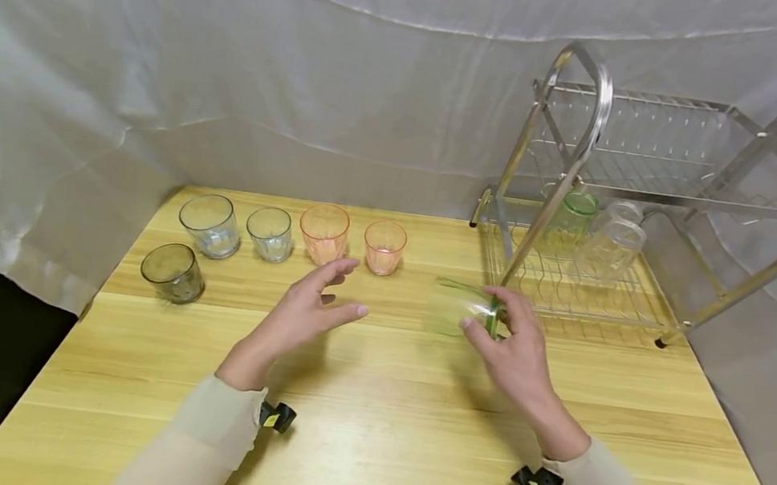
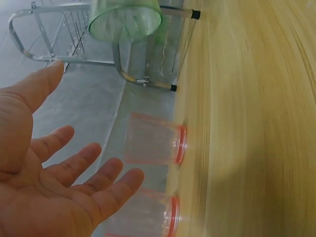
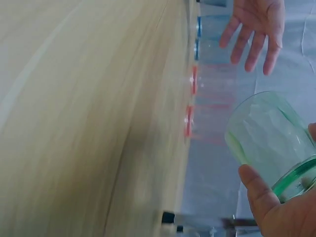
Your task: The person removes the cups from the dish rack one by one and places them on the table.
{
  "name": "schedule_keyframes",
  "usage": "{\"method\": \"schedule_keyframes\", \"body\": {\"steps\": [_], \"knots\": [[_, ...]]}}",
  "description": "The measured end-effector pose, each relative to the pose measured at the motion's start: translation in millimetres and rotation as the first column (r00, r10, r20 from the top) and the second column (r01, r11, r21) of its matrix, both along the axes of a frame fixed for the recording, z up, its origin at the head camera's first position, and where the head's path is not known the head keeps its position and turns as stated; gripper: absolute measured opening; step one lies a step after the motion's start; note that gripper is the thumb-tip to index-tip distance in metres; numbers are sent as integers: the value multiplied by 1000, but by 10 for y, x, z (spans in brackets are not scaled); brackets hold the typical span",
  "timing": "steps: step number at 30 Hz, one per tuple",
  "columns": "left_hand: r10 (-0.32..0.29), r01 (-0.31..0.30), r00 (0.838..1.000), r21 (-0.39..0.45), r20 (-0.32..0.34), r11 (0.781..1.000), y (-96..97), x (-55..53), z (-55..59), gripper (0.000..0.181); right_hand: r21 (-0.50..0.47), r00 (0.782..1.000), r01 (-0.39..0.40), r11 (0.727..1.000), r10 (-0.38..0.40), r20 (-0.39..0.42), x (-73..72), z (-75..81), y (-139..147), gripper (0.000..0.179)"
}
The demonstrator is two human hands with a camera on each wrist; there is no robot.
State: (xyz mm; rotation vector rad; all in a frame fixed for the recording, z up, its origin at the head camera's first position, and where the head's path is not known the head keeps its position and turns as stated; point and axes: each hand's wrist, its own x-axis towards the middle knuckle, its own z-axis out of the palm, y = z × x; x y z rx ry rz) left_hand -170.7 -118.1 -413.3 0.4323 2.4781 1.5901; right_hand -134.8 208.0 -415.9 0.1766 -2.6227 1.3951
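My right hand (image 1: 520, 356) grips a clear green drinking glass (image 1: 456, 309) near its thick base, thumb on one side and fingers on the other. The glass lies sideways in the air, its mouth turned to the left; in the right wrist view the green glass (image 3: 269, 133) shows faceted walls. My left hand (image 1: 303, 309) holds nothing, its fingers spread and thumb apart, in front of the two pink-rimmed glasses. Those are a larger pink glass (image 1: 324, 236) and a smaller pink glass (image 1: 384, 248), both standing upright.
Left of the pink glasses stand two bluish glasses, a larger one (image 1: 211, 226) and a smaller one (image 1: 270, 234), plus a dark brown glass (image 1: 173, 274). A two-tier metal dish rack (image 1: 597, 114) at the right bears a green glass (image 1: 567, 224) and clear glasses (image 1: 609, 249) on its lower shelf.
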Motion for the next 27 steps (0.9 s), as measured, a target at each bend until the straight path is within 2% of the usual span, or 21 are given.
{"method": "schedule_keyframes", "body": {"steps": [8,16,22,27], "knots": [[-39,38,999,24,2,999,102,-23,7,76,-107,997,-16,994,24,75,-127,-11,-197,56],[-69,68,998,45,6,997,189,-36,-6,82,-251,984,-51,967,92,155,-191,-16,-357,52],[-112,111,994,60,6,992,272,-40,-11,83,-374,968,-74,924,157,197,-212,-27,-440,51],[-147,143,989,113,20,983,323,-36,-19,85,-494,948,-92,865,228,223,-224,-43,-493,54]]}}
